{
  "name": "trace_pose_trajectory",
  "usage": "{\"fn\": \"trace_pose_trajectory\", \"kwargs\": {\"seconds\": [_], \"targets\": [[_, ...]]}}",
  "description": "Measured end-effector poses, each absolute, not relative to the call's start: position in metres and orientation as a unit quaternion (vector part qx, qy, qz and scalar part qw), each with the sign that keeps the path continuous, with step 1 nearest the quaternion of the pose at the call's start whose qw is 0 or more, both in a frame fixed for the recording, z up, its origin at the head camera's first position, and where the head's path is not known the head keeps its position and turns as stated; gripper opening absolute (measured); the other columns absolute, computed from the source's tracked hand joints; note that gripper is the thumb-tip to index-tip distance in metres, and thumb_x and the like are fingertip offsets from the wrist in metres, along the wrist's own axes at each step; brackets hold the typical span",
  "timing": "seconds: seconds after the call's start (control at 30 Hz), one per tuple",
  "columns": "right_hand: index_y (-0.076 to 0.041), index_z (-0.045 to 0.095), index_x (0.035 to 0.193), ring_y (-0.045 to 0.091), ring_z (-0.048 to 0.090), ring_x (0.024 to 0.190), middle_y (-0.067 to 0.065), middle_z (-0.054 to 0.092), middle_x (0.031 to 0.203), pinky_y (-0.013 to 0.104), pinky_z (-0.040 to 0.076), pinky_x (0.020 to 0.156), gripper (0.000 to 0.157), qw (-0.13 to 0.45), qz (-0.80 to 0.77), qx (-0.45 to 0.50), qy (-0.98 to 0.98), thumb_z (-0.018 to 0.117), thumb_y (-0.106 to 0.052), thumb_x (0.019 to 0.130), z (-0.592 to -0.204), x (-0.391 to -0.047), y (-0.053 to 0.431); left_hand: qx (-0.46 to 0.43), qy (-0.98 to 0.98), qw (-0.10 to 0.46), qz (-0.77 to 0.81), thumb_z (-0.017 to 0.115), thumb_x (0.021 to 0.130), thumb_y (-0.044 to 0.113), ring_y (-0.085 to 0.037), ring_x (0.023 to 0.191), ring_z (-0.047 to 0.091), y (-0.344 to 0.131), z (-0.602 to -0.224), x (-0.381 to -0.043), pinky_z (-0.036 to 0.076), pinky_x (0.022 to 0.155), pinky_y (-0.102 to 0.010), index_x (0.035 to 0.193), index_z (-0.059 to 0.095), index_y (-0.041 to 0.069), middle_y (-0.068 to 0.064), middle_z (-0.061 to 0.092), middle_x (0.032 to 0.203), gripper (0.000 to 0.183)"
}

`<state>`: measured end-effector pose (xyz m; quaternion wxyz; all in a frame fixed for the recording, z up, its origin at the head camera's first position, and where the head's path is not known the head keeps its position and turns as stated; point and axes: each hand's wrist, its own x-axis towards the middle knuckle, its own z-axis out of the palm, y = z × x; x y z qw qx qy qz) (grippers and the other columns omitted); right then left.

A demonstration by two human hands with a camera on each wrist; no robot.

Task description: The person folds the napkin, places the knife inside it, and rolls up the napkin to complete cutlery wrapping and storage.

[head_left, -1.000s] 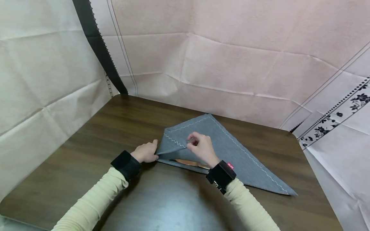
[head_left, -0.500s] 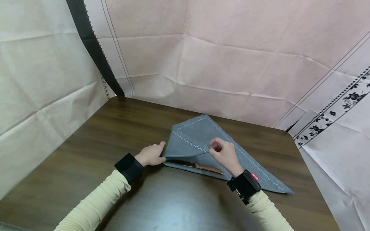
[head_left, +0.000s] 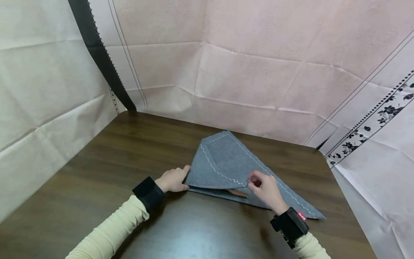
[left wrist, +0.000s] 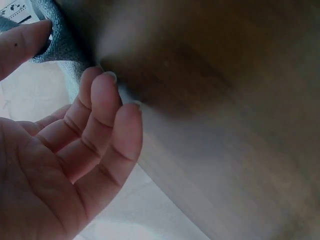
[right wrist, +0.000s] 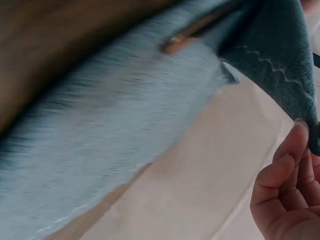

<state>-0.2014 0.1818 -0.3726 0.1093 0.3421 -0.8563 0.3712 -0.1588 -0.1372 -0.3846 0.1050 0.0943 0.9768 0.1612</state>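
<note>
A grey-blue cloth (head_left: 223, 162) with white zigzag stitching lies folded on the wooden table. My right hand (head_left: 266, 189) pinches the corner of its upper flap between thumb and fingers; the right wrist view shows that corner held up. At the cloth's left end is my left hand (head_left: 173, 180), thumb (left wrist: 25, 45) against the fold and fingers (left wrist: 107, 95) loosely bent beside the edge. Between the layers lies a knife with a brown handle (head_left: 237, 193). Its blade is mostly hidden under the flap, and the handle end (right wrist: 176, 46) shows in the right wrist view.
The dark wooden table (head_left: 139, 144) has rounded back corners. Pale creased sheeting (head_left: 245, 64) hangs behind and to the sides, with a black strip at the left. A small red tag (head_left: 301, 216) is on the cloth near my right wrist.
My right hand has drawn the flap's corner right and toward me, so the flap now covers more of the knife. The left hand stays at the cloth's left end as the view shifts slightly.
</note>
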Motion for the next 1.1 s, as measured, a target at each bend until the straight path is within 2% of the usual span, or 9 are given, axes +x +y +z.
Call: {"fn": "trace_pose_trajectory", "kwargs": {"seconds": [0.17, 0.37, 0.47, 0.57, 0.67, 0.77, 0.9, 0.97, 1.1], "targets": [[-0.010, 0.059, 0.077, 0.001, 0.043, 0.054, -0.010, 0.052, 0.062, 0.022, 0.039, 0.051, 0.017, 0.067, 0.346, 0.344, -0.870, 0.061, 0.007, 0.073, -0.388, -0.201, 0.188, 0.124, 0.974, 0.088, 0.166, 0.072, 0.077, 0.020, -0.025, 0.076, 0.059, -0.137, -0.387, -0.158, 0.046, 0.061, -0.039, 0.115, 0.047, 0.004, -0.013, 0.061, 0.093, 0.048], [-0.011, 0.059, 0.074, 0.002, 0.042, 0.054, -0.009, 0.049, 0.061, 0.022, 0.038, 0.050, 0.013, -0.008, 0.301, 0.333, -0.894, 0.062, 0.002, 0.075, -0.402, -0.200, 0.187, 0.154, 0.970, 0.086, 0.168, 0.072, 0.077, 0.016, -0.014, 0.059, 0.047, -0.140, -0.391, -0.161, 0.040, 0.052, -0.031, 0.094, 0.054, 0.012, 0.000, 0.052, 0.072, 0.024], [-0.011, 0.058, 0.073, 0.004, 0.043, 0.055, -0.009, 0.049, 0.060, 0.022, 0.037, 0.051, 0.014, -0.019, 0.280, 0.330, -0.901, 0.062, 0.001, 0.073, -0.406, -0.201, 0.186, 0.164, 0.968, 0.090, 0.165, 0.072, 0.077, 0.016, -0.014, 0.060, 0.046, -0.141, -0.391, -0.163, 0.040, 0.053, -0.031, 0.090, 0.057, 0.012, 0.001, 0.053, 0.074, 0.020], [-0.011, 0.058, 0.073, 0.005, 0.043, 0.055, -0.008, 0.049, 0.061, 0.023, 0.038, 0.051, 0.014, -0.035, 0.265, 0.323, -0.908, 0.062, 0.002, 0.073, -0.408, -0.201, 0.185, 0.181, 0.969, 0.074, 0.153, 0.071, 0.078, 0.022, -0.016, 0.069, 0.048, -0.140, -0.389, -0.163, 0.041, 0.056, -0.032, 0.089, 0.060, 0.012, -0.002, 0.052, 0.081, 0.019], [-0.010, 0.059, 0.073, 0.007, 0.043, 0.056, -0.006, 0.049, 0.062, 0.023, 0.038, 0.051, 0.014, -0.048, 0.255, 0.312, -0.914, 0.061, 0.004, 0.075, -0.407, -0.202, 0.184, 0.206, 0.968, 0.037, 0.139, 0.068, 0.081, 0.029, -0.022, 0.085, 0.048, -0.136, -0.388, -0.163, 0.043, 0.062, -0.034, 0.096, 0.062, 0.010, -0.008, 0.052, 0.096, 0.026], [-0.009, 0.059, 0.073, 0.008, 0.043, 0.056, -0.005, 0.048, 0.063, 0.024, 0.038, 0.051, 0.016, -0.047, 0.254, 0.304, -0.917, 0.060, 0.007, 0.075, -0.406, -0.203, 0.183, 0.221, 0.966, 0.025, 0.134, 0.062, 0.086, 0.033, -0.032, 0.109, 0.044, -0.130, -0.387, -0.167, 0.044, 0.079, -0.045, 0.115, 0.058, 0.007, -0.018, 0.047, 0.121, 0.040], [-0.010, 0.057, 0.071, 0.008, 0.042, 0.056, -0.006, 0.046, 0.062, 0.023, 0.037, 0.051, 0.019, -0.039, 0.249, 0.313, -0.916, 0.058, 0.010, 0.073, -0.407, -0.204, 0.182, 0.210, 0.966, 0.080, 0.126, 0.055, 0.090, 0.035, -0.035, 0.131, 0.023, -0.122, -0.386, -0.180, 0.025, 0.097, -0.060, 0.136, 0.040, 0.007, -0.022, 0.026, 0.143, 0.056], [-0.010, 0.055, 0.070, 0.008, 0.041, 0.057, -0.006, 0.045, 0.062, 0.023, 0.036, 0.052, 0.021, -0.037, 0.243, 0.323, -0.914, 0.058, 0.010, 0.072, -0.407, -0.204, 0.182, 0.193, 0.968, 0.114, 0.116, 0.053, 0.091, 0.038, -0.033, 0.135, 0.016, -0.119, -0.386, -0.191, 0.017, 0.098, -0.062, 0.141, 0.033, 0.009, -0.020, 0.018, 0.147, 0.061], [-0.010, 0.052, 0.070, 0.008, 0.039, 0.057, -0.006, 0.042, 0.061, 0.023, 0.035, 0.052, 0.022, -0.037, 0.234, 0.340, -0.910, 0.058, 0.011, 0.073, -0.409, -0.204, 0.181, 0.160, 0.969, 0.161, 0.099, 0.051, 0.091, 0.042, -0.031, 0.137, 0.009, -0.117, -0.386, -0.214, 0.011, 0.099, -0.063, 0.144, 0.024, 0.009, -0.019, 0.010, 0.149, 0.069]]}}
